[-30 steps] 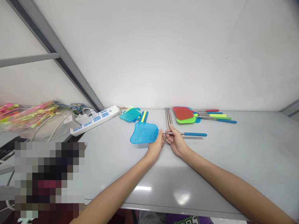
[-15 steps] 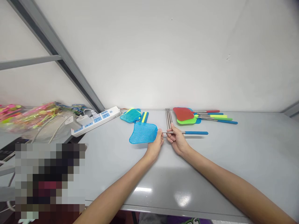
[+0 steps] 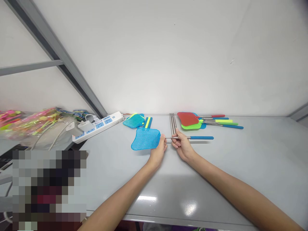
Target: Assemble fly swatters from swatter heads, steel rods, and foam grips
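Observation:
A blue fly swatter (image 3: 146, 139) lies across both my hands above the table, its mesh head to the left and its blue grip to the right. My left hand (image 3: 158, 148) pinches it where the head meets the metal rod. Around the rod, near the grip, are the closed fingers of my right hand (image 3: 182, 145). Just behind that hand, several bare metal rods (image 3: 172, 123) lie side by side. Beyond my left hand are loose blue and yellow swatter heads (image 3: 133, 121) and loose blue and yellow grips (image 3: 148, 122).
Several whole fly swatters, a red one (image 3: 188, 119) on top, lie at the back right of the grey table (image 3: 231, 154). A white power strip (image 3: 98, 126) with plugs stands at the left, beside plastic bags of colourful parts (image 3: 40, 123). The wall (image 3: 183, 57) rises behind.
The fly swatter's head and my left hand have shifted slightly left, showing a little more rod between my hands. The whole view has also moved slightly.

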`<state>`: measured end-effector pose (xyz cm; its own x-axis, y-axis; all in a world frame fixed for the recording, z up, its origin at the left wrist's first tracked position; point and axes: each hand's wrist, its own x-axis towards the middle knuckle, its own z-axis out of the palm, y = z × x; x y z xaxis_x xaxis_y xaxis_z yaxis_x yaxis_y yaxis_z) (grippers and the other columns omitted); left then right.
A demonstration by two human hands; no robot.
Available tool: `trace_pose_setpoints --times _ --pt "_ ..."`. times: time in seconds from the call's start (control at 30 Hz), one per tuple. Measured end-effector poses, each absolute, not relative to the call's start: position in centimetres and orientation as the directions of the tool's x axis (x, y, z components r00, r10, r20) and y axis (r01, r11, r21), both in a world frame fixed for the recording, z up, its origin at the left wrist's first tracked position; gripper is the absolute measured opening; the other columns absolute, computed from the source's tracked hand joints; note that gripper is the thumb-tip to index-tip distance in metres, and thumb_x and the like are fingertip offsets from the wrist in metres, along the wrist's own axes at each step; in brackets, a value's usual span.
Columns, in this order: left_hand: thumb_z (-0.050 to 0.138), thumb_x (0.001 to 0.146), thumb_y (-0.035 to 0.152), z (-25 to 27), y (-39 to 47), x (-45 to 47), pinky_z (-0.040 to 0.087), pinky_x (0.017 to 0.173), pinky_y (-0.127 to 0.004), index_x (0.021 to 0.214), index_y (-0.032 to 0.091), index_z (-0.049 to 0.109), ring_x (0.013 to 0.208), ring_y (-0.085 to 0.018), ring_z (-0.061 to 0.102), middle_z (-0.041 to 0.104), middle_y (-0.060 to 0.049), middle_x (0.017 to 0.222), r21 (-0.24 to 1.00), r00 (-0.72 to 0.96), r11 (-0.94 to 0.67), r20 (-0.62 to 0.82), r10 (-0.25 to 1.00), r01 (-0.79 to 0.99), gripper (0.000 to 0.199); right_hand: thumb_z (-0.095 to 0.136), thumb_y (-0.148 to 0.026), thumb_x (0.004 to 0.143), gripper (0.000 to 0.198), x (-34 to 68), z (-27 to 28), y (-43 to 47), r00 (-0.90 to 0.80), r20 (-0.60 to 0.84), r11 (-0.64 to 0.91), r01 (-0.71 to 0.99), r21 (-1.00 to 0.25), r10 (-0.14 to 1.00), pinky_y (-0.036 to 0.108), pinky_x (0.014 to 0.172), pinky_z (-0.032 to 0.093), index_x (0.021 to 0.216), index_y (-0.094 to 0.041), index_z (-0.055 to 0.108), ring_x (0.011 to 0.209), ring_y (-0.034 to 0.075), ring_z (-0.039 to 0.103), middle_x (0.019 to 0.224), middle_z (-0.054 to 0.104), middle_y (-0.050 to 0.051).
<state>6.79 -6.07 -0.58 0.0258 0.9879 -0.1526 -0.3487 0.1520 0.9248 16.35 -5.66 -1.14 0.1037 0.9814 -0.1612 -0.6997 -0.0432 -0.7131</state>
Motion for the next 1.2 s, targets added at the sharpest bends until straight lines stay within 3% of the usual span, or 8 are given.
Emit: trace_pose_setpoints --times 0.33,0.8,1.2 --pt "0.057 0.067 0.040 -0.9 -5.8 6.7 0.020 0.038 -0.019 0.054 0.016 0.041 0.037 -0.003 0.026 0.034 0.007 0.045 0.939 0.018 0.109 -0.109 0.994 -0.326 0.032 0.059 -0.037 0.068 0.029 16.5 -1.4 -5.6 0.138 -0.149 -0.015 -0.684 -0.730 0.979 0.017 0.031 0.020 0.051 -0.014 0.053 0.031 0.003 0.022 0.035 0.032 -0.007" --pt "0.052 0.071 0.045 -1.6 -6.2 6.6 0.024 0.038 -0.020 0.054 0.018 0.038 0.036 -0.005 0.030 0.035 0.007 0.044 0.963 0.024 0.042 -0.037 0.999 -0.266 0.035 0.056 -0.043 0.070 0.030 15.8 -2.2 -6.8 0.029 -0.140 -0.074 -0.738 -0.671 0.990 0.018 0.038 0.029 0.060 -0.015 0.057 0.035 0.004 0.035 0.045 0.051 -0.002" --pt "0.052 0.071 0.046 -1.9 -6.0 6.5 0.026 0.040 -0.020 0.059 0.019 0.037 0.037 -0.006 0.031 0.033 0.008 0.042 0.971 0.107 0.016 0.010 0.994 -0.237 0.034 0.055 -0.044 0.071 0.030 15.9 -2.2 -6.8 0.017 -0.114 -0.064 -0.741 -0.669 0.993 0.018 0.039 0.028 0.061 -0.016 0.054 0.035 0.004 0.035 0.043 0.048 -0.004"
